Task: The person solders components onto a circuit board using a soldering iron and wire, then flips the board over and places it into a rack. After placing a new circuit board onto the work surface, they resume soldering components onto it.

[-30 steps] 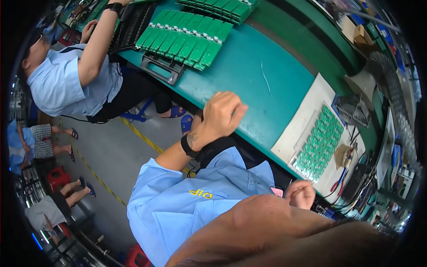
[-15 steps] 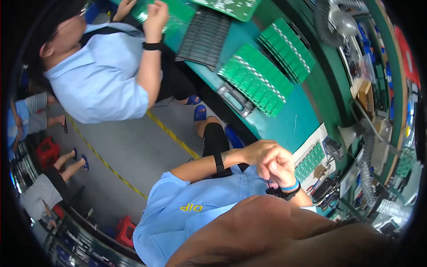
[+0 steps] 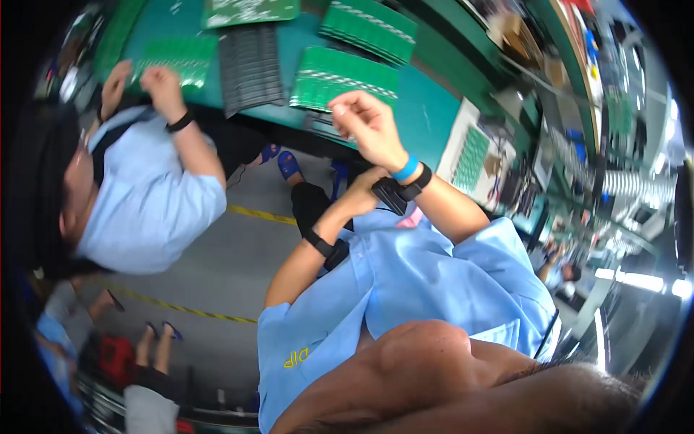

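Note:
My right hand (image 3: 369, 130) is raised in front of the bench edge, its fingers curled in and the thumb close to them. Nothing shows in it. A blue wristband (image 3: 406, 168) and a black strap with a box-shaped device (image 3: 392, 195) circle that wrist. My left hand (image 3: 365, 192) is just below, close against the right wrist and the device; its fingers are hidden there. The left forearm wears a black band (image 3: 325, 246). Beyond the right hand, stacked green circuit boards (image 3: 343, 72) lie on the green bench (image 3: 426, 94).
Further boards (image 3: 369, 29) lie behind, with a black ribbed tray (image 3: 249, 69) to the left. At left a co-worker in a light-blue shirt (image 3: 155, 188) works over boards (image 3: 177, 61). A white panel (image 3: 452, 137) holding a green board is at right. Striped tape (image 3: 260, 213) marks the floor.
My view has swung, so the bench and co-worker sit further left. My right hand has moved out toward the boards, and my left hand now lies below it at the wrist.

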Demonstrator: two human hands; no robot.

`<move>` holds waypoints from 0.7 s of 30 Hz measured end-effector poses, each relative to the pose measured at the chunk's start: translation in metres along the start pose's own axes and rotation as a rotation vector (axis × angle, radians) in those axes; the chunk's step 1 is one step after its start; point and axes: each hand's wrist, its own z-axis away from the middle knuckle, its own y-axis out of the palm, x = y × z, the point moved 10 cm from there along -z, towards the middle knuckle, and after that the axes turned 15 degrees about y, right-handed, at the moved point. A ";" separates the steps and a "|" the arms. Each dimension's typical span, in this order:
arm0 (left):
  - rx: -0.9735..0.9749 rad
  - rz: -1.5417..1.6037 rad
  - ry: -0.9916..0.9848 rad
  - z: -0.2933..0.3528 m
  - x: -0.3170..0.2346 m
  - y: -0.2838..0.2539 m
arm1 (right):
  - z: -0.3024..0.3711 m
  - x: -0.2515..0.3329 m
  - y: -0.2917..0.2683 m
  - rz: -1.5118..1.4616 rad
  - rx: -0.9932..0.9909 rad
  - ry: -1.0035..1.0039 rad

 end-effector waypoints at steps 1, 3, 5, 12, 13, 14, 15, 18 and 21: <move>0.018 -0.059 0.033 0.003 0.008 -0.004 | 0.008 -0.006 -0.007 0.058 -0.031 -0.026; 0.102 -0.265 -0.056 -0.002 -0.021 -0.010 | 0.021 -0.015 -0.040 0.172 -0.112 -0.076; 0.115 -0.344 -0.230 0.006 -0.020 -0.029 | 0.036 -0.023 -0.073 0.211 -0.194 -0.102; -0.444 -0.373 -0.109 0.000 -0.088 -0.129 | 0.057 -0.111 -0.170 0.338 -0.424 0.051; -0.531 -0.442 -0.051 -0.011 -0.104 -0.145 | 0.059 -0.125 -0.190 0.352 -0.494 0.005; -0.612 -0.503 0.005 -0.021 -0.119 -0.163 | 0.056 -0.139 -0.208 0.331 -0.511 0.059; -0.687 -0.655 0.030 -0.025 -0.136 -0.183 | 0.060 -0.153 -0.223 0.314 -0.535 0.125; -0.810 -0.908 0.075 -0.057 -0.179 -0.216 | 0.064 -0.175 -0.250 0.258 -0.549 0.126; -0.865 -1.095 0.134 -0.082 -0.198 -0.259 | 0.074 -0.199 -0.271 0.198 -0.590 0.189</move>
